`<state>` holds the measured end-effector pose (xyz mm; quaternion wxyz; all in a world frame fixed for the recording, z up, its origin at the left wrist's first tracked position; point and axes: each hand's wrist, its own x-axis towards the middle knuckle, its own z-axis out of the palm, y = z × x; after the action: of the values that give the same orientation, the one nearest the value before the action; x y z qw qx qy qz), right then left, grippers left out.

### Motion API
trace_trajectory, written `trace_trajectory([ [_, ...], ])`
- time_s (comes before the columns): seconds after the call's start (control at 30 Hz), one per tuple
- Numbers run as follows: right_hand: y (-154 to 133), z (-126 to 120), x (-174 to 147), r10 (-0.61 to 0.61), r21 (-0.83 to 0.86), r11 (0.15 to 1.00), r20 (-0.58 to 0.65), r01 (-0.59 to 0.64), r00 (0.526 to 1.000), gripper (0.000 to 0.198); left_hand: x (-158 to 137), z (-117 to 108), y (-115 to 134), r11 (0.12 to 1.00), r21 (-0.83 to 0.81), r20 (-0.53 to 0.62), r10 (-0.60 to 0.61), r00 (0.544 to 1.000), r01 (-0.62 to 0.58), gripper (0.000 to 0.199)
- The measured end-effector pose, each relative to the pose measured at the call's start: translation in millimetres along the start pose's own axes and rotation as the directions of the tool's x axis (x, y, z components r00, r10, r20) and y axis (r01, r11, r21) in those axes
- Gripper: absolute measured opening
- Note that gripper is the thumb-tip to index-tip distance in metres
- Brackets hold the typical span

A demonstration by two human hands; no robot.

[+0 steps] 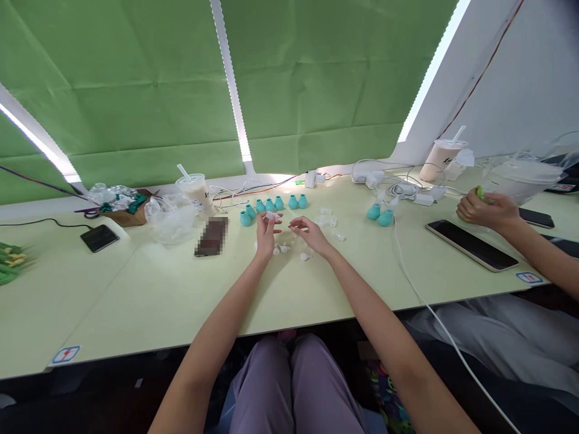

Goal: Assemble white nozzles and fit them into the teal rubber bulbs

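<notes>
- Head-cam view, looking down at a pale green table w/ green blinds behind.
- Left hand is raised just above the table, fingers pinched together on a small white piece held at the fingertips.
- Right hand sits just beside it, fingers curled loosely and apart; it looks empty, tho the tips are too small to be sure.
- More loose white bits lie on the table under and between both hands; another clear/white cluster is near the right hand, farther back.
- Row of teal rounded caps stands just behind the hands; two more teal caps sit apart to the right, by a white cable.
- Handling, as a judgement: the white piece looks tiny, light, prob. hard plastic. Likely easy to drop or flick away, so best pinched by its sides w/ fingertips, not the palm.
- Also on the table: two lidded drinks w/ straws, a crumpled clear bag, a dark phone at left, chargers and cables at back.
- At right, another person's hand holds something small and green, near a long dark phone.
</notes>
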<state>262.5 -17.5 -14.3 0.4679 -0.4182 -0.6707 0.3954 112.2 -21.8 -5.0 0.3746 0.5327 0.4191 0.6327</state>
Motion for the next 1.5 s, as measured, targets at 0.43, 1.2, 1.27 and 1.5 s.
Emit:
trace_trajectory([
  [0.43, 8.6, 7.6, -5.9, -0.104, -0.571, 0.781, 0.279, 0.252, 0.955, 0.011, 12.5, -12.4, -8.2, 0.996, 0.015, 0.016, -0.091, 0.996, 0.091, 0.032],
  [1.2, 2.1, -6.0, 7.7, 0.002, 0.161, 0.987, -0.164, 0.025, 0.986, 0.028, 13.1, -10.5, -17.5, 0.976, 0.209, 0.210, -0.105, 0.972, 0.060, 0.030],
  [1.27, -0.3, -8.2, 7.7, 0.007, 0.185, 0.982, -0.179, 0.026, 0.984, 0.028, 11.5, -9.5, -16.8, 0.972, 0.233, 0.251, -0.085, 0.964, 0.025, 0.028],
  [1.5, -6.9, -10.5, 4.7, 0.040, 0.209, 0.978, -0.211, 0.006, 0.977, 0.025, 3.0, -5.2, -10.1, 0.930, 0.351, 0.360, -0.030, 0.933, -0.106, 0.024],
])
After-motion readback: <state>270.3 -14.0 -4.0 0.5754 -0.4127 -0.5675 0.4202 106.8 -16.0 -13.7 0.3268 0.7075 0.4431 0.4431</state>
